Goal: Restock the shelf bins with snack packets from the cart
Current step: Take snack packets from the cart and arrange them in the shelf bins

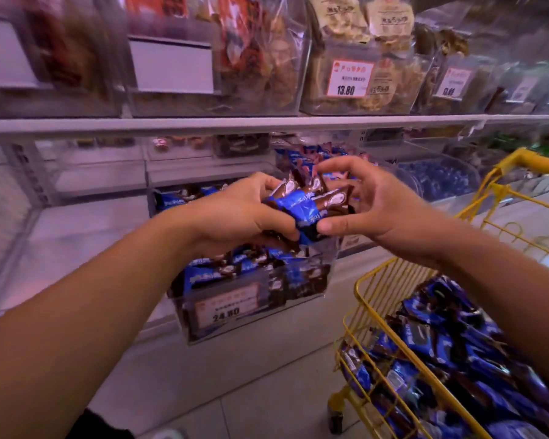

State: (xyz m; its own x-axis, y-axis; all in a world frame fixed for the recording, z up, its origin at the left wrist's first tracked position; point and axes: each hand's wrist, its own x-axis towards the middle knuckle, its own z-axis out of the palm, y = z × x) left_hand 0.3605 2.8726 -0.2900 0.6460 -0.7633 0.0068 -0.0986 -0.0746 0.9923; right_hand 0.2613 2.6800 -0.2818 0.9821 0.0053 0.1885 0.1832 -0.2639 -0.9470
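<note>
Both hands hold one bunch of blue and brown snack packets (305, 205) above a clear shelf bin (311, 282). My left hand (238, 213) grips the bunch from the left, fingers curled under it. My right hand (374, 204) clasps it from the right, thumb below and fingers over the top. The bin holds several of the same packets and carries a price tag reading 24.80 (225, 308). At the lower right, a yellow wire cart (381, 277) is piled with more blue packets (457, 350).
An upper shelf edge (267, 123) runs across above the hands, with clear bins of bagged snacks (355, 52) and a 13.80 price tag on it. More clear bins sit left and right of the target bin. The pale tiled floor (235, 375) lies below.
</note>
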